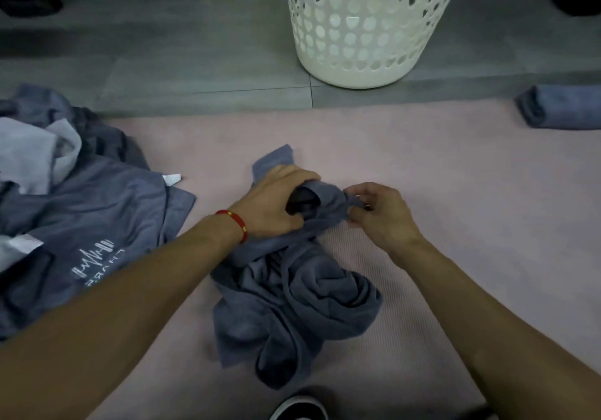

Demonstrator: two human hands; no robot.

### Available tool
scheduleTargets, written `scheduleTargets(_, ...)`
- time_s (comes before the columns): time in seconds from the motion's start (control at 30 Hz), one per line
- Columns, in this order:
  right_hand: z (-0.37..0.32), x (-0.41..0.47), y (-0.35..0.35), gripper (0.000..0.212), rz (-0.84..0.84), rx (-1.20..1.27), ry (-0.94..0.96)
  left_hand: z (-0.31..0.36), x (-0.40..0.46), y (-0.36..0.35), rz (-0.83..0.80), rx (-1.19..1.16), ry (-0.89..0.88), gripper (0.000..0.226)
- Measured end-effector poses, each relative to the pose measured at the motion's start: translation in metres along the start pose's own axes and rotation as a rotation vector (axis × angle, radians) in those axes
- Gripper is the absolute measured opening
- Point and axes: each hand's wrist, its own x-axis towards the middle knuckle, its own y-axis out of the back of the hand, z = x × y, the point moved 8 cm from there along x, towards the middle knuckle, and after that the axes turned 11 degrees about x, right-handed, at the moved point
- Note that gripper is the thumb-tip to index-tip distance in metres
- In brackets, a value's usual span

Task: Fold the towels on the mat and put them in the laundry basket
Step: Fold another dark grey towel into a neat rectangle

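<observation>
Far left, a heap of grey-blue towels (81, 211) sprawls over the mat's left edge, paler cloth tucked into it and white lettering showing upside down on the top one. A small white tag (171, 179) pokes out at the heap's right side.

Moving in, the left hand (276, 203), a red cord bracelet (234, 224) on its wrist, is curled round a bunched fold of the crumpled towel (292, 302) in the middle of the pink mat (471, 198). That grip is tight on the cloth, fingers wrapped over the top, thumb underneath. One corner of the towel sticks out beyond the knuckles, away from the person.

Just beside it, the right hand (380, 213) pinches the same fold between thumb and fingertips, a narrow grip on a thin ridge of fabric. The two hands sit close together, the fold stretched between them, while the rest of the towel lies in loose rolls nearer the person.

Up top, the white laundry basket (367, 25) with its cut-out holes stands on the grey floor (162, 45) just past the mat. Far right, a folded towel (562, 107) lies at the mat's far edge.

At the bottom, a dark shoe (299, 408) peeks in.
</observation>
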Motion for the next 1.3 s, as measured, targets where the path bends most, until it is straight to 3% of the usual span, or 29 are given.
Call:
scheduleTargets(0.17,0.008,-0.011,0.028,0.042,-0.098,-0.093,0.117,-0.08,0.013,0.013,0.087,0.131,0.219,0.064)
scheduleTargets(0.3,0.011,-0.02,0.042,0.041,-0.137,-0.27,0.222,-0.092,0.031,-0.007,-0.194,0.124,0.287,0.075)
scheduleTargets(0.43,0.003,-0.032,0.062,0.047,-0.135,-0.538,0.414,-0.094,0.057,-0.013,-0.236,0.106,0.377,0.072)
scheduleTargets(0.57,0.009,-0.038,0.107,0.048,0.028,-0.71,0.37,-0.108,0.078,-0.002,-0.073,0.135,0.593,0.046)
scheduleTargets(0.73,0.015,-0.048,0.148,0.044,0.28,-0.58,0.21,-0.112,0.084,-0.02,-0.135,0.015,0.759,0.053)
scheduleTargets(0.83,0.016,-0.05,0.168,0.036,0.462,-0.313,0.081,-0.11,0.088,-0.026,-0.133,-0.098,0.728,0.029)
scheduleTargets(0.9,0.02,-0.045,0.176,0.034,0.5,0.025,-0.019,-0.109,0.087,-0.019,-0.022,-0.24,0.687,0.035)
scheduleTargets(0.97,0.01,-0.038,0.178,0.037,0.478,0.163,-0.044,-0.106,0.083,-0.002,0.124,-0.496,0.622,0.042)
scheduleTargets(1.03,-0.015,-0.032,0.183,0.042,0.425,-0.016,0.012,-0.1,0.079,0.022,0.184,-0.774,0.523,0.039)
scheduleTargets(1.17,-0.088,-0.024,0.205,0.044,0.405,-0.486,0.16,-0.097,0.066,0.095,0.248,-0.969,0.425,0.031)
scheduleTargets(1.3,-0.165,-0.017,0.232,0.027,0.464,-0.34,0.267,-0.078,0.061,0.166,0.237,-1.048,0.323,0.023)
